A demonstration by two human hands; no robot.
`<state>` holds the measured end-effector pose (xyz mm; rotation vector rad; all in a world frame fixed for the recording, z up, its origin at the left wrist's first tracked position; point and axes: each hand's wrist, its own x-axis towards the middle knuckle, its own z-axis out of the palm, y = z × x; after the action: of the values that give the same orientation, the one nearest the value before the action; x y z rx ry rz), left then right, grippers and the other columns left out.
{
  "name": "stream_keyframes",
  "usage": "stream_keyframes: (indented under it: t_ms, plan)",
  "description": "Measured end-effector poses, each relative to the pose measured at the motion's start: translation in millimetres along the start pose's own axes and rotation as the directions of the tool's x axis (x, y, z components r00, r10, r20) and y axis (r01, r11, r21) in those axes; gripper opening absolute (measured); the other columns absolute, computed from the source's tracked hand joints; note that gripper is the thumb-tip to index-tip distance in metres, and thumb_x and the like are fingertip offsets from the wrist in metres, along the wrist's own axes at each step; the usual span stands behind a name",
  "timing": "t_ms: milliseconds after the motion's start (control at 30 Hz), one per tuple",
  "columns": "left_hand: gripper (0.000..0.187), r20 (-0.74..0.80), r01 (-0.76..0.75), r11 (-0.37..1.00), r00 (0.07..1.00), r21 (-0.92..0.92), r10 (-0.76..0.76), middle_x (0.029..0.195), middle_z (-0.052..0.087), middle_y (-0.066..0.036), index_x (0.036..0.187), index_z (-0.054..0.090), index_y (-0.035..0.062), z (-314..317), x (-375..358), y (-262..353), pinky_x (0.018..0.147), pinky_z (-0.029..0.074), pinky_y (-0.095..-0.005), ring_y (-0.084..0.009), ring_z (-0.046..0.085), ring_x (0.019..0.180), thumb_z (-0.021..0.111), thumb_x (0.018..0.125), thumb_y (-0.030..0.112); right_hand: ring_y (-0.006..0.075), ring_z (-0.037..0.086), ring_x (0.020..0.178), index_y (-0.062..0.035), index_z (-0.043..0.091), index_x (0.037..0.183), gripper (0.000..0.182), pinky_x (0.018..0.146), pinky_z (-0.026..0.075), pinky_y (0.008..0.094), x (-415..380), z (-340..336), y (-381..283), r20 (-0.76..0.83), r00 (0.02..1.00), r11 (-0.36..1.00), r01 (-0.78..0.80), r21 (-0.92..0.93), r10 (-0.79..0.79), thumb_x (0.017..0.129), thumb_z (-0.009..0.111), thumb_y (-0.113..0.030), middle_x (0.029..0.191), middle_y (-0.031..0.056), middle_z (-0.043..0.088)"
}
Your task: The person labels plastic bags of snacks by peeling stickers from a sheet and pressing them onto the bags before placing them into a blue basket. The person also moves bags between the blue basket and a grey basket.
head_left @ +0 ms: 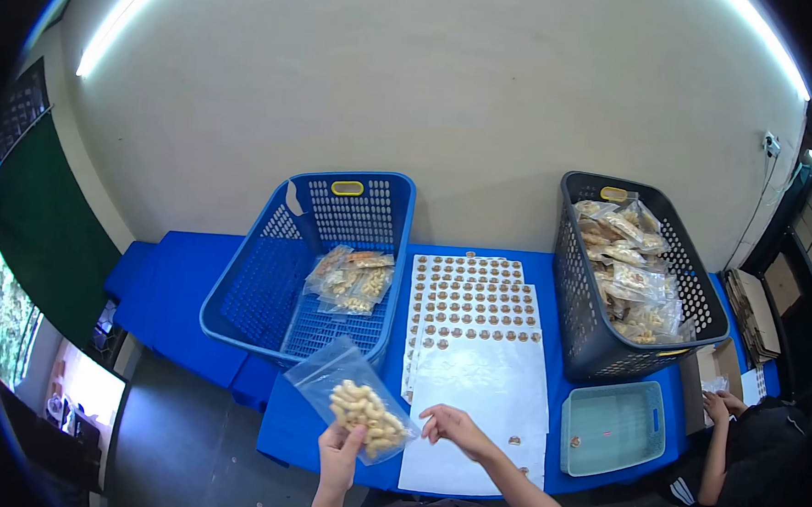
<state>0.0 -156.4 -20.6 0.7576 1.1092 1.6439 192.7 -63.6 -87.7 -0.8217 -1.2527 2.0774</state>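
A clear zip bag of pale curved snacks (pixel 365 415) is pinched at its lower left by my left hand (pixel 340 452). My right hand (pixel 456 431) is just right of the bag, over the white sticker sheets (pixel 482 386), its fingers apart and apparently holding nothing. Rows of small round brown stickers cover the upper part of the sheets; a few lie near the bottom edge. Beyond the bag stands a blue basket (pixel 239 286) with several filled bags (pixel 354 280) in it. To the right, a dark grey basket (pixel 574 290) holds many filled bags (pixel 630 265).
A pale green tray (pixel 612 430) with a sticker in it sits on the blue tablecloth (pixel 278 421). At the right, another person's hands (pixel 721 406) are at a cardboard box (pixel 701 375). Flattened cardboard (pixel 752 313) leans behind. A wall stands beyond the table.
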Motion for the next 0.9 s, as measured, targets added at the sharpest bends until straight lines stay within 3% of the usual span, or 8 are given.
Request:
stream_keyframes:
  t_ms: [133, 300, 367, 433, 500, 533, 733, 900]
  plan:
    - [0.025, -0.173, -0.052, 0.996, 0.984, -0.069, 0.040, 0.097, 0.058, -0.012, 0.107, 0.048, -0.0062, -14, -3, 15, 0.074, 0.047, -0.0261, -0.0152, 0.058, 0.085, 0.050, 0.085, 0.004, 0.0116, 0.055, 0.069, -0.0031, 0.054, 0.102, 0.027, 0.064, 0.044, 0.0232, 65, -49, 52, -0.233, 0.962, 0.973, -0.180, -0.146, 0.143, 0.086, 0.049, -0.024, 0.082, 0.0060, 0.059]
    - [0.027, -0.256, -0.100, 0.995, 0.962, -0.005, 0.095, 0.099, 0.057, -0.012, 0.110, 0.046, -0.0052, -37, -5, 26, 0.073, 0.049, -0.0269, -0.0166, 0.059, 0.087, 0.048, 0.086, 0.009, 0.0137, 0.055, 0.066, -0.0016, 0.052, 0.106, 0.037, 0.057, 0.045, 0.0256, 151, -123, 113, -0.457, 0.883, 0.903, -0.276, -0.328, 0.104, 0.077, 0.060, -0.024, 0.086, 0.0068, 0.059]
    - [0.028, -0.288, -0.125, 0.992, 0.950, 0.013, 0.124, 0.100, 0.056, -0.011, 0.111, 0.045, -0.0056, -48, -6, 25, 0.073, 0.049, -0.0269, -0.0166, 0.058, 0.087, 0.046, 0.087, 0.009, 0.0191, 0.057, 0.069, 0.0008, 0.049, 0.110, 0.050, 0.060, 0.046, 0.0286, 194, -155, 137, -0.548, 0.831, 0.805, -0.260, -0.533, -0.094, 0.073, 0.065, -0.028, 0.086, 0.0103, 0.059]
    - [0.029, -0.327, -0.160, 0.987, 0.932, 0.011, 0.155, 0.101, 0.056, -0.011, 0.112, 0.044, -0.0057, -52, -8, 26, 0.073, 0.049, -0.0271, -0.0166, 0.058, 0.088, 0.045, 0.087, 0.009, 0.0278, 0.057, 0.083, 0.0031, 0.046, 0.114, 0.063, 0.072, 0.047, 0.0338, 216, -167, 122, -0.489, 0.844, 0.603, -0.276, -0.748, -0.221, 0.069, 0.069, -0.034, 0.093, 0.0176, 0.057]
    - [0.029, -0.349, -0.140, 0.990, 0.927, 0.019, 0.138, 0.102, 0.055, -0.012, 0.112, 0.043, -0.0058, -57, -10, 24, 0.075, 0.049, -0.0275, -0.0169, 0.058, 0.088, 0.044, 0.087, 0.008, 0.0346, 0.050, 0.099, 0.0041, 0.041, 0.118, 0.073, 0.084, 0.043, 0.0368, 229, -169, 114, -0.483, 0.830, 0.479, -0.316, -0.819, -0.278, 0.066, 0.071, -0.037, 0.105, 0.0241, 0.050]
    - [0.029, -0.352, -0.133, 0.991, 0.926, 0.027, 0.134, 0.102, 0.055, -0.012, 0.112, 0.043, -0.0058, -59, -12, 23, 0.075, 0.049, -0.0275, -0.0169, 0.058, 0.088, 0.044, 0.087, 0.008, 0.0364, 0.045, 0.106, 0.0040, 0.035, 0.124, 0.080, 0.089, 0.040, 0.0377, 232, -170, 109, -0.526, 0.834, 0.472, -0.402, -0.785, -0.165, 0.065, 0.072, -0.036, 0.115, 0.0258, 0.043]
    - [0.029, -0.434, -0.125, 0.990, 0.890, 0.059, 0.139, 0.102, 0.055, -0.012, 0.112, 0.043, -0.0068, -63, -10, 24, 0.075, 0.048, -0.0273, -0.0170, 0.058, 0.088, 0.045, 0.087, 0.008, 0.0329, 0.049, 0.094, -0.0029, 0.047, 0.103, 0.049, 0.078, 0.045, 0.0407, 234, -147, 123, -0.568, 0.730, 0.318, -0.474, -0.821, -0.379, 0.061, 0.072, -0.012, 0.102, 0.0167, 0.044]
    - [0.036, -0.404, -0.108, 0.993, 0.908, 0.036, 0.113, 0.108, 0.052, -0.013, 0.116, 0.040, -0.0070, -58, -4, 26, 0.081, 0.045, -0.0284, -0.0180, 0.055, 0.094, 0.048, 0.086, 0.010, 0.0327, 0.049, 0.094, -0.0082, 0.048, 0.102, 0.046, 0.080, 0.044, 0.0411, 228, -145, 117, -0.585, 0.726, 0.407, -0.442, -0.799, -0.362, 0.062, 0.071, -0.011, 0.100, 0.0147, 0.045]
